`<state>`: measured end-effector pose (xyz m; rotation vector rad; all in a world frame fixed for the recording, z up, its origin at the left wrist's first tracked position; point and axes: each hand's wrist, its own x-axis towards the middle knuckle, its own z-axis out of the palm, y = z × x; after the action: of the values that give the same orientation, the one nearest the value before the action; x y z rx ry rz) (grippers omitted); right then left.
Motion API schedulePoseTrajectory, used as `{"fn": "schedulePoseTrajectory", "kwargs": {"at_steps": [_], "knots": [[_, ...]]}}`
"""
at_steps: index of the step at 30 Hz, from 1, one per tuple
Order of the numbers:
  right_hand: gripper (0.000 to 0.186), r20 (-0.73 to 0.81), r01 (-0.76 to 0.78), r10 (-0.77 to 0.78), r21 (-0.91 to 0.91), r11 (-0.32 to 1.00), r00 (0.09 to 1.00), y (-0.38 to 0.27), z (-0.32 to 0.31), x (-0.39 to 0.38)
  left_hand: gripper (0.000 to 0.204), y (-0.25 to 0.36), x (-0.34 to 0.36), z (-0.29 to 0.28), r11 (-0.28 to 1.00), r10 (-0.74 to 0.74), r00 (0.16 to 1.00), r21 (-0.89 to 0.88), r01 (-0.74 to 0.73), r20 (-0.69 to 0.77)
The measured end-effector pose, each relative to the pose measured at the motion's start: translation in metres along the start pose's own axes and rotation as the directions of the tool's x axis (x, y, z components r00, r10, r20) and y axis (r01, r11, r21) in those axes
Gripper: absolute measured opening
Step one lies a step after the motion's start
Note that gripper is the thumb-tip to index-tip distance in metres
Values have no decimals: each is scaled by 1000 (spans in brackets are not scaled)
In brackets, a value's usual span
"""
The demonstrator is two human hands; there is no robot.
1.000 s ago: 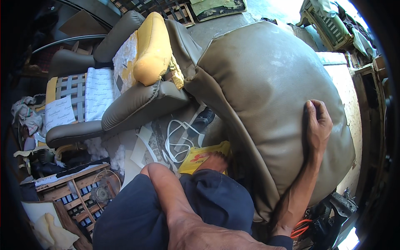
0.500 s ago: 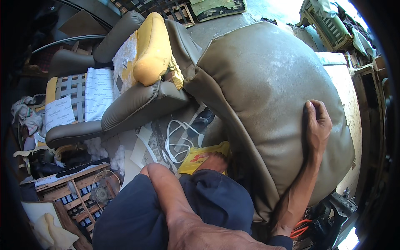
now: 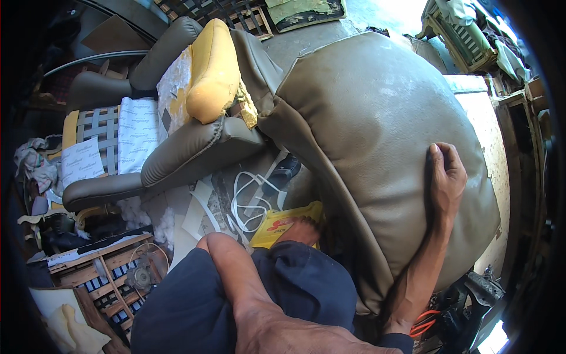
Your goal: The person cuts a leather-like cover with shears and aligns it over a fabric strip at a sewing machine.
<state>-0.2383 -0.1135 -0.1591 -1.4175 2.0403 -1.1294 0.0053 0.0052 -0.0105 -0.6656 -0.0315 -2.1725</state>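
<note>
Found at right of frame: brown cushion (image 3: 377,135), with loosely clenched right hand (image 3: 449,174) resting on it. Cannot tell left hand's state. Noted, upper left: yellow foam (image 3: 211,76).

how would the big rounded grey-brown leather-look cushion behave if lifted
The cushion would probably give softly, since its plump surface puckers into creases. The loose grey-brown leather-look flap along its left edge may flop, as it hangs in a fold. Its breadth suggests an awkward lift.
</note>
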Motion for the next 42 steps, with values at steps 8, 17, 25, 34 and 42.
{"fn": "schedulePoseTrajectory", "kwargs": {"at_steps": [8,17,25,34,42], "knots": [[23,-62,-9,10,18,1000,998,-15,1,-4,118,20,-10,-7,986,-163,985,-9,164,55],[18,-91,9,-10,-12,1000,996,-22,-5,-3,103,46,4,-14,924,-381,920,31,380,86],[17,-77,38,-39,-11,999,996,-20,-4,-2,93,46,-7,-16,913,-407,913,30,406,25],[19,-97,36,-37,-14,999,995,-18,-5,-3,91,48,-2,-15,905,-421,906,84,417,36],[21,-79,54,-55,-9,998,995,-15,0,-3,92,44,-5,-12,934,-353,935,58,352,16]]}}
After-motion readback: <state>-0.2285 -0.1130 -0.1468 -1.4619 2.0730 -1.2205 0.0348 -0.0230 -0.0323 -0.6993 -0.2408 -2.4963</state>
